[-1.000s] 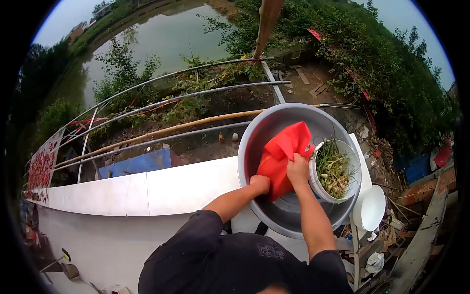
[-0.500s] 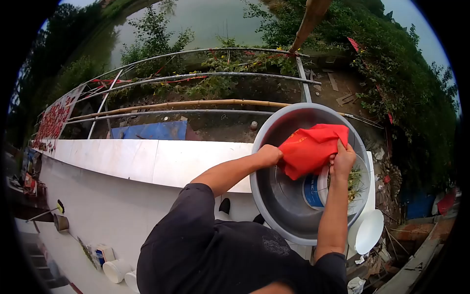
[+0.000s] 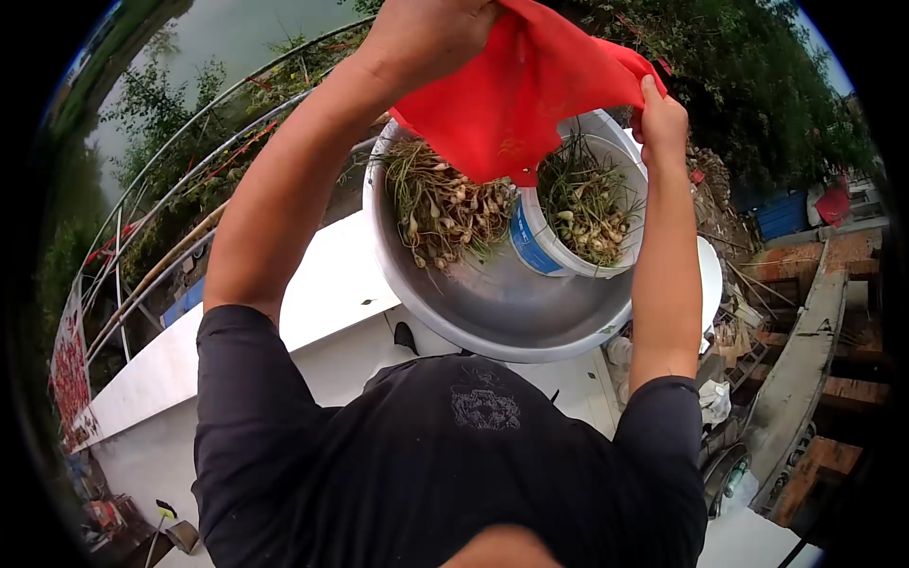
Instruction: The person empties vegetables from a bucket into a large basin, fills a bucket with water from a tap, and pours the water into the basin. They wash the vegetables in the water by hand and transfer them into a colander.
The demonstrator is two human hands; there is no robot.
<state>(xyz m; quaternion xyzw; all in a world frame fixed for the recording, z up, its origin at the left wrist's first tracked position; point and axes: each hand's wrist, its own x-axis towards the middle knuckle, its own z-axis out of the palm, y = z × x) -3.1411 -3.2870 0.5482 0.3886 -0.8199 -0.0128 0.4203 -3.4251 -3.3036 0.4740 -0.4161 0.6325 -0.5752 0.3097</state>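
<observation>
A red cloth bag (image 3: 530, 90) hangs spread out between my two hands above a large grey metal basin (image 3: 492, 327). My left hand (image 3: 436, 33), at the top edge of the view, is closed on the bag's left side; its fingertips are hidden. On the other side, my right hand (image 3: 661, 123) pinches the bag's right corner with thumb and fingers. Beneath the bag, a heap of small pale bulbs with green stalks (image 3: 445, 204) lies on the basin's left side. More stalked bulbs (image 3: 592, 204) fill a white-and-blue bucket (image 3: 538, 244) standing inside the basin.
The basin rests by a long white ledge (image 3: 331, 284). A white tub (image 3: 708, 284) sits just right of the basin. Metal railings (image 3: 204, 156) run along the left, with water beyond. Planks and debris (image 3: 805, 350) lie at lower right.
Both hands have raised the red bag, now hanging loose and spread. A heap of stalked bulbs now lies in the basin where bare metal showed before. The view has turned.
</observation>
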